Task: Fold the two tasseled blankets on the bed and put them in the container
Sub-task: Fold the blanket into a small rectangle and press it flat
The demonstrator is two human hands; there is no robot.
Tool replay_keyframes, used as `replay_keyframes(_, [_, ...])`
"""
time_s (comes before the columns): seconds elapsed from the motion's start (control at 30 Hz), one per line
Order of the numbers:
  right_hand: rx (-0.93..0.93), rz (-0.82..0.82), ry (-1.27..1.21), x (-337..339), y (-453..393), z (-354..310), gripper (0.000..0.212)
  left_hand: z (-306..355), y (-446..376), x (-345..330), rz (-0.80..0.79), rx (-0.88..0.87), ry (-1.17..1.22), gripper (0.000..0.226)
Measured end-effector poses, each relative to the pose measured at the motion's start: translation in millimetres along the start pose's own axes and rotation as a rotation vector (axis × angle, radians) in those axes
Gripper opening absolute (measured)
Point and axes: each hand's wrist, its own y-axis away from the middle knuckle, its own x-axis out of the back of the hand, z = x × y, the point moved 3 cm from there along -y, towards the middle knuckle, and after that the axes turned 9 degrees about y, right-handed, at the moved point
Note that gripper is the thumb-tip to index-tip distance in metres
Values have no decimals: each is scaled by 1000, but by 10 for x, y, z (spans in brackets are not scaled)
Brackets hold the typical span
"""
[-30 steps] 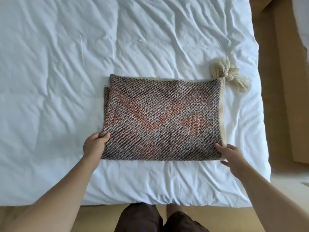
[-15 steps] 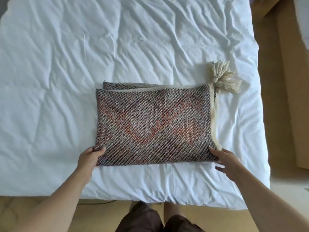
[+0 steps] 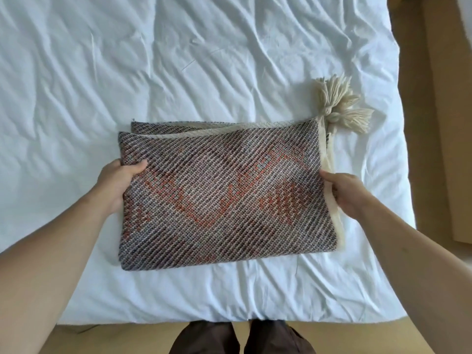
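Note:
A folded woven blanket [image 3: 224, 195], grey-brown with an orange pattern and cream edging, lies on the white bed [image 3: 178, 72]. Its cream tassels [image 3: 339, 106] stick out at the far right corner. My left hand [image 3: 120, 182] grips the blanket's left edge, thumb on top and fingers underneath. My right hand [image 3: 344, 192] holds the right edge the same way, thumb on the weave. Only one blanket is in view, and no container is visible.
The bed's near edge runs along the bottom, with my legs [image 3: 242, 338] just below it on a tan floor. A brown cardboard-like surface [image 3: 449, 123] lies beside the bed at the right. Wrinkled sheet spreads far and left of the blanket.
Both hands have slid from the blanket's near corners up to the middle of its left and right edges and taken hold there. The view has moved closer.

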Motion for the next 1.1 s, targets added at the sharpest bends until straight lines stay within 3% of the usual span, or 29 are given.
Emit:
replay_keyframes(0.2, [118, -14, -93, -21, -230, -459, 32, 146, -176, -107, 52, -19, 15, 15])
replay_keyframes(0.33, [102, 1, -108, -106, -539, -771, 54, 189, -300, -139, 53, -5, 9, 28])
replay_keyframes(0.43, [131, 386, 212, -87, -592, -860, 73, 226, -340, -151, 47, -4, 2, 31])
replay_keyframes(0.5, [227, 563, 444, -99, -526, -900, 59, 231, -359, -160, 44, -6, -7, 31])
replay_keyframes(0.57, [305, 498, 418, -160, -565, -899, 46, 229, -383, -172, 42, 1, -11, 31])
replay_keyframes(0.8, [152, 45, -35, -336, -688, -961, 46, 207, -396, -193, 65, 3, -7, 29])
replay_keyframes(0.9, [97, -112, -165, -341, -559, -960, 42, 229, -356, -203, 54, 6, 0, 13])
replay_keyframes(0.97, [48, -103, -281, -273, -442, -907, 40, 241, -312, -194, 52, 4, 18, 2])
replay_keyframes(1.1, [111, 76, -437, -18, -276, -794, 28, 411, -255, -164, 62, -83, 58, 8])
